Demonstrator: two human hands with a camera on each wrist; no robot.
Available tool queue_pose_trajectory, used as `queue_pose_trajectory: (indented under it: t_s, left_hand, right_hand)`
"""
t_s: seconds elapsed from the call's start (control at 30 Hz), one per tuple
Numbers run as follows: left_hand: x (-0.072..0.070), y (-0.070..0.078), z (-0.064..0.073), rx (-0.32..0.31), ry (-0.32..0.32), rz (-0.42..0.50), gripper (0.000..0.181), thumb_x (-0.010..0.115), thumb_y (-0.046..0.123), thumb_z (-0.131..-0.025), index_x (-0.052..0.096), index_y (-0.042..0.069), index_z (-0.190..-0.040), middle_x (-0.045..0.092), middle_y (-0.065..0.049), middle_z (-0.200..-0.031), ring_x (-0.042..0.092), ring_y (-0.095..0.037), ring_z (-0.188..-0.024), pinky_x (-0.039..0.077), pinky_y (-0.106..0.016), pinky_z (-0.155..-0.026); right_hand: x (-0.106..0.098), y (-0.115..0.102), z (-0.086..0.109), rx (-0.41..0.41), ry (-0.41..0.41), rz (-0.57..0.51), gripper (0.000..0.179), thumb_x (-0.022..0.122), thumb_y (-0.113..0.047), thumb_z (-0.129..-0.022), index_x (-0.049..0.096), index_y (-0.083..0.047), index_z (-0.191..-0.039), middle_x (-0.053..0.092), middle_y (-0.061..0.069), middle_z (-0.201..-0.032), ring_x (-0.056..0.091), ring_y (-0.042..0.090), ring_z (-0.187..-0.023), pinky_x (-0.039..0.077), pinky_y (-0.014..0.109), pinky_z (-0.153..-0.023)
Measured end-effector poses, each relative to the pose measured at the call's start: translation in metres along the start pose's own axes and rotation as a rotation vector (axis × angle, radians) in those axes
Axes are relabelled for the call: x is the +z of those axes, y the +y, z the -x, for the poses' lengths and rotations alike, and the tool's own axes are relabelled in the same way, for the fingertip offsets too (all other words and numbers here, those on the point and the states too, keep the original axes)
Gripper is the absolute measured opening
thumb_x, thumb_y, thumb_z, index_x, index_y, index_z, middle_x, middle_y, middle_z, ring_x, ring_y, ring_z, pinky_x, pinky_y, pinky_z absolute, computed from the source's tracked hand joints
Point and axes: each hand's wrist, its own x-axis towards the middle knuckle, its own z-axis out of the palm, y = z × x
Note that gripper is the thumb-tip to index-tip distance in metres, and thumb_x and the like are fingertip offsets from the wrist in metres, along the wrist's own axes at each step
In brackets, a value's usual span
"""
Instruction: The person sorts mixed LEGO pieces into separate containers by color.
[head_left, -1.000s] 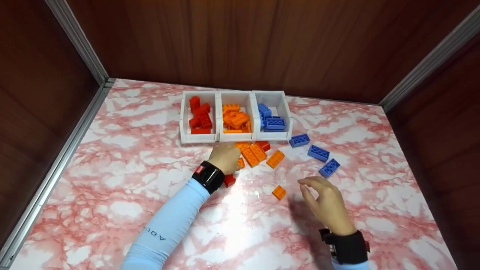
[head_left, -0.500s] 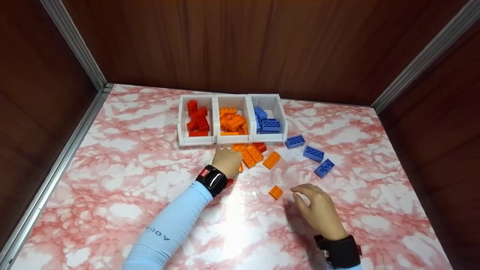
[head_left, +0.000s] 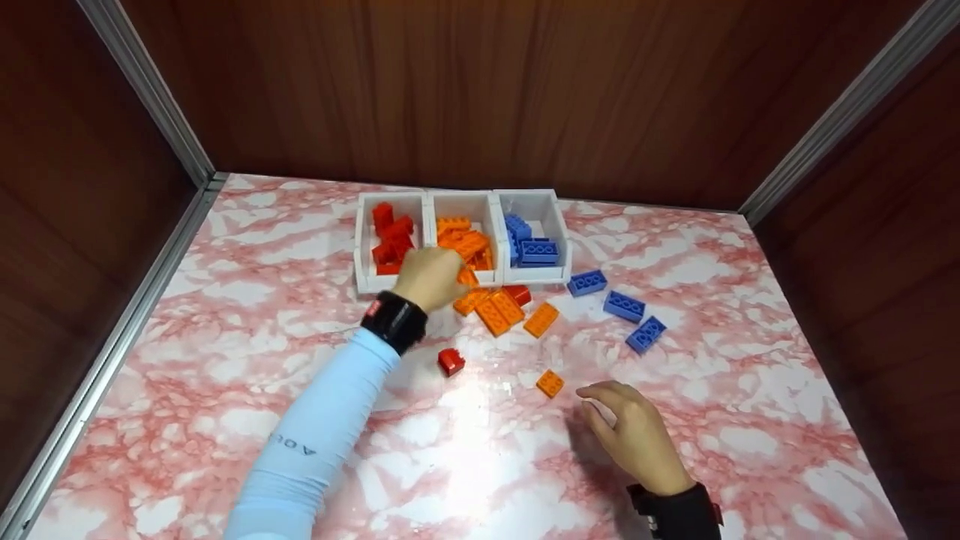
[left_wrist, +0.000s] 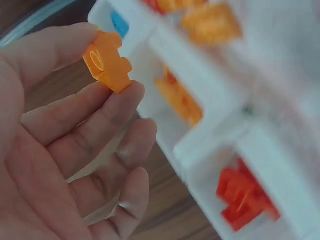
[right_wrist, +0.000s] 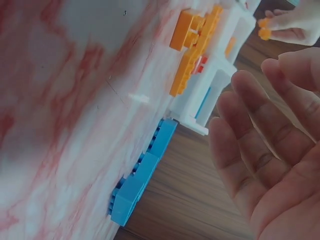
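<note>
My left hand pinches a small orange toy brick between thumb and fingertips. It is over the front edge of the white bins, near the red and orange compartments. The middle bin holds several orange bricks, the left bin red ones, the right bin blue ones. My right hand hovers above the table, fingers loosely bent and holding nothing. Just left of its fingertips lies a small orange brick.
In front of the bins lie several orange bricks with a red brick behind them. Another red brick lies nearer. Three blue bricks lie to the right. Brown wood-grain panels wall in the marbled table.
My left hand has lifted an orange brick from the table and moved up and left to the bins' front edge, uncovering the nearer red brick. The right hand has barely moved.
</note>
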Motion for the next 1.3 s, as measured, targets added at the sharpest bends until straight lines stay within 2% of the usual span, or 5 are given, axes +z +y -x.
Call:
queue_pose_trajectory:
  t_s: [0.3, 0.57, 0.77, 1.0, 1.3]
  left_hand:
    - [-0.023, -0.013, -0.038, -0.022, 0.102, -0.120, 0.029, 0.076, 0.029, -0.085, 0.064, 0.007, -0.072, 0.068, -0.014, -0.082, 0.061, -0.035, -0.085, 0.048, -0.052, -0.080]
    - [-0.009, -0.023, -0.073, -0.059, 0.090, -0.157, 0.022, 0.071, 0.024, -0.090, 0.073, 0.002, -0.092, 0.071, -0.019, -0.101, 0.060, -0.038, -0.097, 0.046, -0.054, -0.088]
    - [0.000, -0.022, -0.085, -0.067, 0.133, -0.176, 0.017, 0.062, 0.012, -0.093, 0.075, 0.002, -0.099, 0.071, -0.018, -0.105, 0.058, -0.037, -0.101, 0.042, -0.055, -0.088]
    - [0.002, -0.017, -0.068, -0.007, 0.161, -0.117, 0.015, 0.066, 0.016, -0.092, 0.074, 0.004, -0.088, 0.071, -0.017, -0.095, 0.059, -0.035, -0.096, 0.041, -0.053, -0.088]
    - [0.006, -0.008, -0.018, 0.057, 0.087, -0.002, 0.022, 0.069, 0.021, -0.092, 0.076, 0.008, -0.109, 0.071, -0.013, -0.109, 0.058, -0.035, -0.104, 0.029, -0.064, -0.107]
  right_hand:
    - [-0.006, 0.005, 0.000, -0.016, 0.027, 0.000, 0.018, 0.074, -0.006, -0.088, 0.076, -0.012, -0.105, 0.070, 0.002, -0.105, 0.065, 0.023, -0.103, 0.053, 0.041, -0.087]
    - [-0.006, 0.005, 0.002, -0.001, 0.019, 0.002, 0.019, 0.075, -0.007, -0.087, 0.076, -0.014, -0.105, 0.070, 0.000, -0.103, 0.065, 0.020, -0.101, 0.053, 0.039, -0.086]
    - [-0.010, 0.008, 0.001, 0.007, 0.024, 0.002, 0.018, 0.074, -0.007, -0.089, 0.075, -0.014, -0.105, 0.069, -0.001, -0.104, 0.064, 0.020, -0.102, 0.053, 0.039, -0.087]
    - [-0.008, 0.009, 0.001, 0.012, 0.014, -0.001, 0.016, 0.072, -0.007, -0.090, 0.076, -0.014, -0.104, 0.070, 0.000, -0.105, 0.065, 0.021, -0.102, 0.053, 0.039, -0.087]
    - [-0.001, 0.009, -0.004, 0.016, -0.017, -0.010, 0.016, 0.071, -0.006, -0.089, 0.075, -0.011, -0.105, 0.069, 0.001, -0.103, 0.065, 0.020, -0.101, 0.053, 0.040, -0.088]
